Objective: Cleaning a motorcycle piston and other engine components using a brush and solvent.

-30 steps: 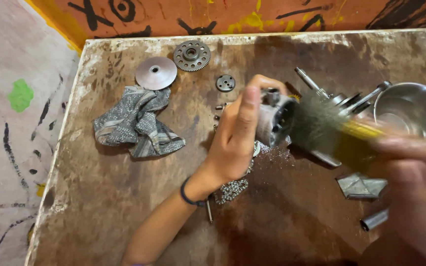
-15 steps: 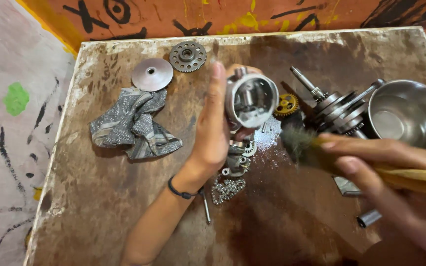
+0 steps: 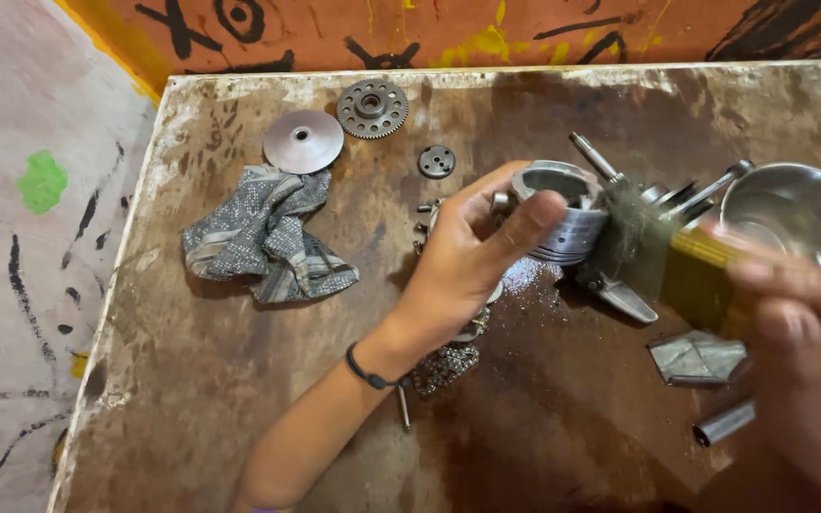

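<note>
While my left hand holds the piston up near the middle of the head view, my right hand at the right edge works a yellow-handled brush against its ringed side. As I judge it, the cleaning is part way along: the piston's crown and skirt already look fairly bright, a wet, speckled patch lies on the table just under it, and the bristles are touching the metal, so brushing is not finished.

Other parts lie unbrushed for all I can tell: a toothed gear and a smooth round plate at upper centre-left, a small dark disc beside them, a crankshaft behind the brush, and a steel bowl at far right. A crumpled grey rag sits unused at left.

My left fingers are curled closed around the piston, thumb across its top rim. My right fingers are wrapped shut on the brush handle, though that hand is blurred.
</note>
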